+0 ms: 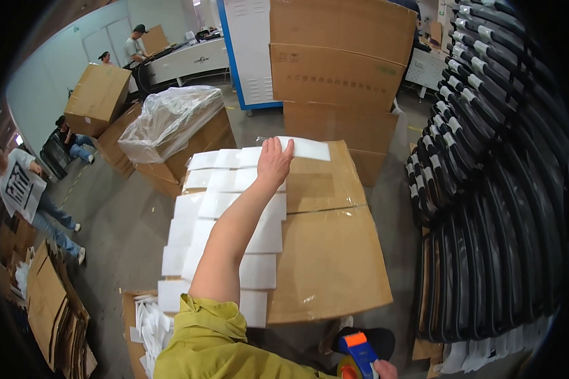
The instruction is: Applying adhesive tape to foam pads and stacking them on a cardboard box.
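A large cardboard box (335,259) stands before me, its left part covered by overlapping rows of white foam sheets (259,235). At its far edge my left hand (275,163) is on the left end of one white foam sheet (311,149), thumb and fingers closed about it; the fingers' undersides are hidden. This sheet lies farther right than the rows. Low in the view, beside the box's near edge, my right hand (384,369) grips a blue tape dispenser (362,357) with an orange front. Only part of that hand shows.
Black curved frames (487,252) are stacked high on the right. Tall cardboard boxes (341,76) stand beyond the work box. A plastic-lined carton (174,126) is at left, with flattened cardboard (50,303) and a carton of white pieces (150,328) nearer. A person (28,189) stands far left.
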A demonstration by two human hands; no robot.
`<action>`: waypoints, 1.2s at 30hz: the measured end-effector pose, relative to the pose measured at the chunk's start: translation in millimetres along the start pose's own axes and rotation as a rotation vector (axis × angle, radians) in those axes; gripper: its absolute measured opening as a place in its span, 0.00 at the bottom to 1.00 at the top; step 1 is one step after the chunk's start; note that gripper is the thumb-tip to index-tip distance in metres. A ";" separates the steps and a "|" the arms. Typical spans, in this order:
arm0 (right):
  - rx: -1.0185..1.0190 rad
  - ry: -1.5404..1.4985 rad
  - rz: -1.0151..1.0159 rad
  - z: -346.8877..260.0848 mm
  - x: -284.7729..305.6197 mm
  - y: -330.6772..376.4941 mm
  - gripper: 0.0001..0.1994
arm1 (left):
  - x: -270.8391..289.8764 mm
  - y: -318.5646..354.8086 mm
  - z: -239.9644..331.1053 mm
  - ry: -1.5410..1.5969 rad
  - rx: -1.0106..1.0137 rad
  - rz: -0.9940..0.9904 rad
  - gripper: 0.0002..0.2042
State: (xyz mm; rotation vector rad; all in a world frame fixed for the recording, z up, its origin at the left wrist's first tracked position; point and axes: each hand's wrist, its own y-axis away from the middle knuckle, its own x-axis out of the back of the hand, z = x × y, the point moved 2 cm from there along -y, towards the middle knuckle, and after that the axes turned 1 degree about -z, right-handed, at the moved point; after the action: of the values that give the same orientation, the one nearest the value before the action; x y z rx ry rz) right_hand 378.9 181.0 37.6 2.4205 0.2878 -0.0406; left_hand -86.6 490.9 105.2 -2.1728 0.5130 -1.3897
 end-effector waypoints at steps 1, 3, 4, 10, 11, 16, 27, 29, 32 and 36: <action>-0.032 0.003 0.023 4.6 3.3 -4.8 0.12 | -13.5 -3.7 0.6 0.003 0.026 -0.052 0.18; -0.028 0.030 0.045 11.0 10.5 -15.3 0.12 | -33.8 -10.6 2.2 0.005 0.052 -0.093 0.19; -0.020 0.055 0.063 13.2 13.5 -19.8 0.12 | -41.4 -12.2 2.1 0.003 0.079 -0.131 0.19; -0.116 0.036 0.035 10.6 10.7 -35.2 0.12 | -52.0 -8.0 -0.6 0.138 0.166 -0.489 0.20; -0.122 0.044 0.014 7.3 9.4 -37.7 0.13 | -55.9 -3.8 -5.8 0.129 0.176 -0.495 0.20; -0.118 0.054 0.005 19.4 17.6 -43.6 0.13 | -50.1 -4.4 -7.4 0.156 0.225 -0.550 0.21; -0.173 -0.026 -0.020 51.3 27.9 -43.9 0.13 | -51.3 -3.1 -10.9 0.233 0.183 -0.295 0.19; -0.136 0.019 -0.014 43.1 21.5 -43.5 0.13 | -24.4 -2.8 -11.3 0.412 0.171 0.003 0.16; -0.120 0.225 -0.114 3.4 -2.8 -34.5 0.13 | 59.6 17.8 -29.8 0.620 0.099 0.135 0.14; -0.102 0.344 -0.236 -0.9 -26.9 -28.5 0.12 | 184.7 120.2 -99.8 0.733 0.201 0.264 0.11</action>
State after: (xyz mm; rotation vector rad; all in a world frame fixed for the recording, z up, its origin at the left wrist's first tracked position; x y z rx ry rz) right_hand 346.4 197.4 22.9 2.2723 0.7137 0.2811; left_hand -107.8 270.0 201.5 -1.3322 0.8360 -1.9592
